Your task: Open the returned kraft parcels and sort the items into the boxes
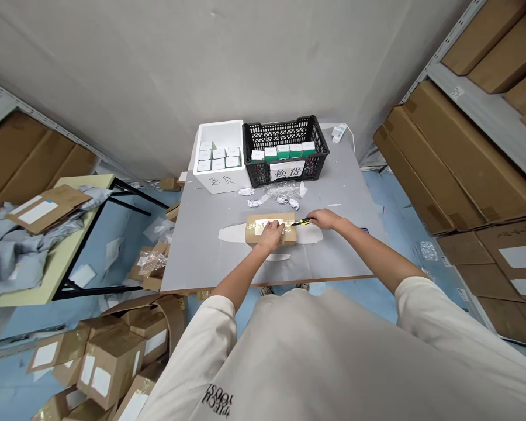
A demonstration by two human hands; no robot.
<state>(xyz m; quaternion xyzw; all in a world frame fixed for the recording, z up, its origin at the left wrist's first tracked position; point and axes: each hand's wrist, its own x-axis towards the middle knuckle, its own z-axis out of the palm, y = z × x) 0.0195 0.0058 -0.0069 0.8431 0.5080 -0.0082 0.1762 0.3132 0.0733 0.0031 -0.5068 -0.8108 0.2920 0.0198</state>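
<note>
A small cardboard box (251,234) with clear tape and a white label lies near the front of the grey table (193,251). Resting on its top is my left hand (272,235), fingers stretched out over the label. My right hand (325,219) is wrapped around a black and yellow utility knife (305,221) just right of the box. The knife's tip reaches to the taped top at the box's right end; whether the blade has cut in is too small to tell.
Behind stand a white foam box (219,182) and a black crate (319,158), both holding several white-and-green cartons. Crumpled paper (246,191) and clear plastic wrap (283,189) lie before them. Cartons (109,356) pile up at left; a power strip (339,133) sits back right.
</note>
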